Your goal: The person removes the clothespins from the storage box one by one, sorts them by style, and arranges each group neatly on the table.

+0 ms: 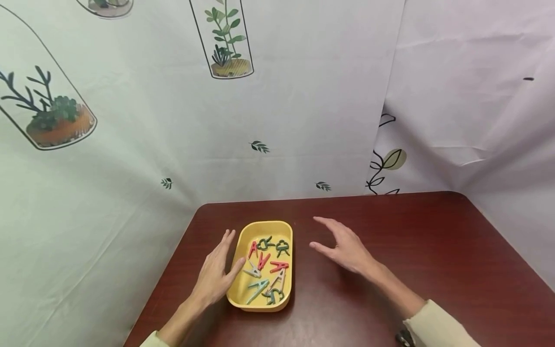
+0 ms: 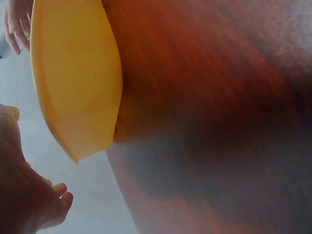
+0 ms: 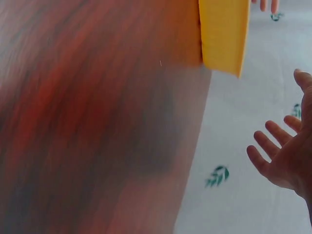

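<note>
A yellow plastic basin stands on the table, holding several small spring clips. Among them are dark green clips, red clips, a light teal clip, a white clip and a pale pink clip. My left hand hovers at the basin's left side, fingers extended and thumb near the rim; the left wrist view shows a gap between hand and basin. To the right of the basin, my right hand is held above the table, thumb and fingers spread, holding nothing.
The dark red-brown wooden table extends to the right of the basin. White cloth printed with plants hangs behind the table and along both sides. A small dark object shows by the right sleeve.
</note>
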Motion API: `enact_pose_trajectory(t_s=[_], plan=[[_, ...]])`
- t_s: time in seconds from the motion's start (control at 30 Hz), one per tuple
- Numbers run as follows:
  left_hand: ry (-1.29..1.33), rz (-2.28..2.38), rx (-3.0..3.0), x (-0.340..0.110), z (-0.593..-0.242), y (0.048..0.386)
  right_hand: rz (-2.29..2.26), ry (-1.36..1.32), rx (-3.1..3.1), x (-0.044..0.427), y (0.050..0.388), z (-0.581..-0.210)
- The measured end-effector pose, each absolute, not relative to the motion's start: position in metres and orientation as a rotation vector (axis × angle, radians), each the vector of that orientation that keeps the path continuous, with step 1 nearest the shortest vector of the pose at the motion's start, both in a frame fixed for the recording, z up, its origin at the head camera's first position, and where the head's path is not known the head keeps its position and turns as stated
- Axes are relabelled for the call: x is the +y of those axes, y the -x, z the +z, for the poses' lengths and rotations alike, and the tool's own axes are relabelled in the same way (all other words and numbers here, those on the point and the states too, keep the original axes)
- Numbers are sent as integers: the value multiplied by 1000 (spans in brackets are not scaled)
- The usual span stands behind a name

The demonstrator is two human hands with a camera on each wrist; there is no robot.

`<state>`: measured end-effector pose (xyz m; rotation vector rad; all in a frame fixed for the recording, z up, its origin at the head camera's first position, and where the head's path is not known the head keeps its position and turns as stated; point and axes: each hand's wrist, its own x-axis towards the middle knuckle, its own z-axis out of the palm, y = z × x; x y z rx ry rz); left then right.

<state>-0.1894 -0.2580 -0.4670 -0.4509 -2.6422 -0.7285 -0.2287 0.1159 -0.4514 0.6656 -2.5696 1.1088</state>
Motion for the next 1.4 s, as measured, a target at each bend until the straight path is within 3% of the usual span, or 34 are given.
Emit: enact_pose_trajectory(t_s=[0.6,0.97,1.4], plan=[[499,-767,-2603,-257,-486,181,1113,-916,-2456,41,229,-470],[518,-801,-2605,-255,-492,179,1505,-1044,-2380,5,241,-463],[466,-918,-2632,-256,-495,178,1869,-968,-2294,-27,250,-466]])
